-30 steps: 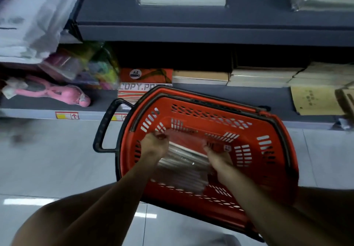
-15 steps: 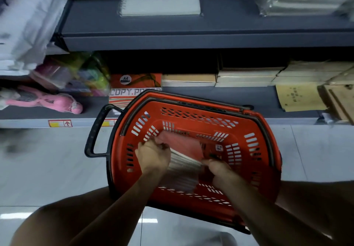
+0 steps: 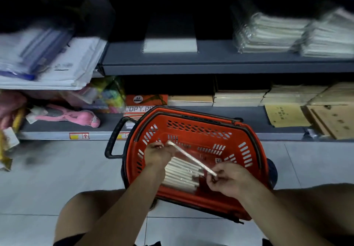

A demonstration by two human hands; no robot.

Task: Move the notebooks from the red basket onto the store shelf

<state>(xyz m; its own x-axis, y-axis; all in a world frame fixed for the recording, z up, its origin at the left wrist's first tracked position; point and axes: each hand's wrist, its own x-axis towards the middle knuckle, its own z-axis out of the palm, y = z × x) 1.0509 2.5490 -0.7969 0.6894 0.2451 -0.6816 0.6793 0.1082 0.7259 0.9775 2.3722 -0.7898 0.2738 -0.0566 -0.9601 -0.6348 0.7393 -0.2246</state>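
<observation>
- Head view: both forearms reached forward and down into the red basket (image 3: 193, 128), which sat on the floor just before the lower store shelf (image 3: 254, 115).
- Left hand (image 3: 156, 154) was curled, knuckles up, gripping the far end of one thin plastic-wrapped notebook (image 3: 191, 157).
- Right hand (image 3: 229, 180) pinched the near end of that same notebook between thumb and fingers, so the two hands were apart, one at each end.
- That notebook ran edge-on and slanted between the hands, raised above the remaining stack of notebooks (image 3: 181, 174).
- This stack lay on the basket floor, below and between the hands, partly under the left wrist.
- Beyond the hands, a spiral pad (image 3: 170, 45) lay on the upper shelf (image 3: 210, 61), with wrapped bundles (image 3: 268, 35) to its right.
- Left of the left hand stuck out the basket's black handle (image 3: 113, 140); a pink toy (image 3: 76, 115) lay further left on the lower shelf.
</observation>
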